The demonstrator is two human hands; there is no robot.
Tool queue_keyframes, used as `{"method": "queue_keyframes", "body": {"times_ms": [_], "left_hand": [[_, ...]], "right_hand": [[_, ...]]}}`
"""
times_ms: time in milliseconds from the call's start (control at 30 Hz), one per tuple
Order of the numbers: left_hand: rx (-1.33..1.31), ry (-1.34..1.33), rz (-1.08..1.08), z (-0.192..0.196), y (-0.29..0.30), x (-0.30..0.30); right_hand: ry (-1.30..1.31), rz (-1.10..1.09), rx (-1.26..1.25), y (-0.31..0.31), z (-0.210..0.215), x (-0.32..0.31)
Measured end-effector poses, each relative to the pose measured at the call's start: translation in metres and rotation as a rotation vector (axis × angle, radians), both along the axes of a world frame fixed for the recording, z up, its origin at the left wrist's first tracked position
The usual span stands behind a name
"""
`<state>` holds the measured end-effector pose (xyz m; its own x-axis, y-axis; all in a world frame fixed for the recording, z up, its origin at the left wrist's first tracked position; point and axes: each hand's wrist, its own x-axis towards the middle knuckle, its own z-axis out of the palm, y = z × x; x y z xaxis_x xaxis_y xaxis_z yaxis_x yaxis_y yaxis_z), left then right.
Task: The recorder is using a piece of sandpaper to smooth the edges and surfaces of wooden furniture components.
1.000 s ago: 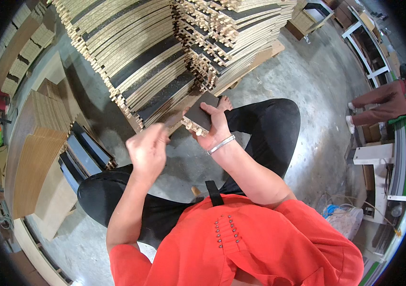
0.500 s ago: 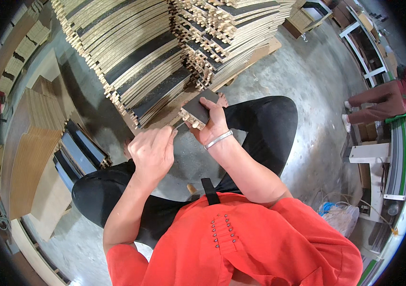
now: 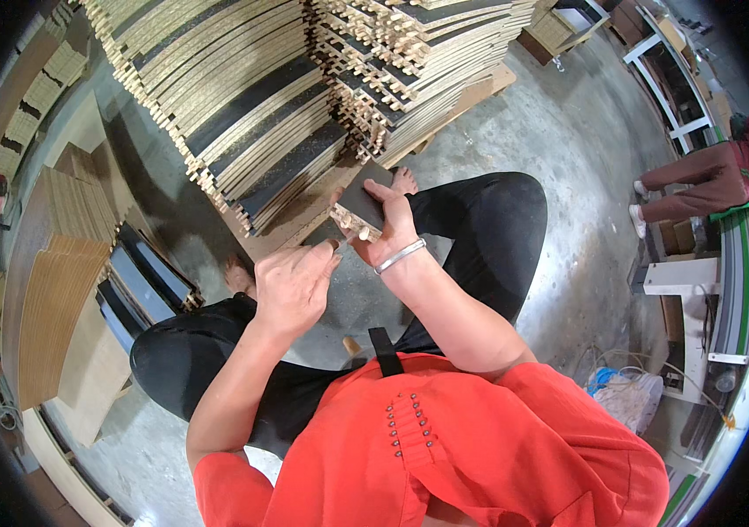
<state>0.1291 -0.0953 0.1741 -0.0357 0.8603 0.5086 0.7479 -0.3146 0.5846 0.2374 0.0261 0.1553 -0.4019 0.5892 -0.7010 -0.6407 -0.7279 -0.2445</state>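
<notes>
My right hand (image 3: 394, 221) grips a dark-faced board (image 3: 358, 195), its thumb lying on the flat face. Pale wooden dowels (image 3: 362, 234) stick out of the edge turned toward me. Just left of that edge, my left hand (image 3: 292, 283) is closed, thumb and fingers pinched together. Whatever sits in its fingertips is too small to name. Beyond both hands rises a tall stack of boards (image 3: 242, 114) with pale chipboard edges, some faces black. Rows of dowels (image 3: 374, 97) jut from the stacked edges. The stack's near corner lies close to the board I hold.
Brown curved panels (image 3: 62, 290) stand stacked at left, beside dark glossy strips (image 3: 148, 277). A co-worker in maroon trousers (image 3: 699, 180) is at far right, by a white machine frame (image 3: 686, 279). A clear plastic bag (image 3: 631, 395) lies on the concrete floor (image 3: 581, 237) at lower right.
My left hand has shifted slightly right and nearer to me, its fingertips now just below the dowelled edge. The right hand keeps the board in nearly the same place.
</notes>
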Motion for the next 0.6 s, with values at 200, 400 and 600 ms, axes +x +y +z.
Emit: {"method": "queue_keyframes", "body": {"times_ms": [200,400,600], "left_hand": [[-0.108,-0.264,0.024,-0.003,-0.004,-0.015],[-0.264,-0.585,0.253,0.001,-0.007,-0.025],[-0.390,-0.446,0.178,-0.010,0.003,-0.010]], "right_hand": [[-0.013,0.268,0.187,0.006,0.043,0.064],[-0.369,0.189,0.909,0.014,0.117,0.193],[-1.814,0.221,0.904,0.030,0.015,0.334]]}}
